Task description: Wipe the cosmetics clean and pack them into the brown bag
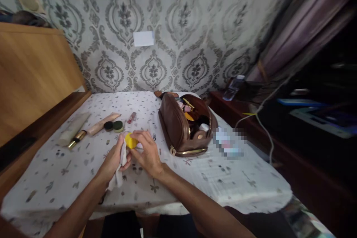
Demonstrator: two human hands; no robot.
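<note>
Near the front middle of the bed-like surface, my right hand (147, 152) grips a small yellow round thing (130, 140), perhaps a jar or a cap, between thumb and fingers. My left hand (113, 161) is closed around a crumpled white cloth (122, 154), which presses against the yellow thing's left side and hangs below the hand. Just beyond lie a dark round jar (108, 126), a green-lidded jar (118, 126) and a small pinkish tube (132, 118). To the right stands an unzipped brown leather cosmetic bag (174, 122) with several items inside.
On the left lie a pink tube (102, 124), a gold-and-black tube (77, 139) and a pale tube (74, 130). A wooden panel (36, 59) borders the left side. At right, a plastic bottle (234, 87) stands on a dark red ledge, with a white cable (269, 137) hanging down.
</note>
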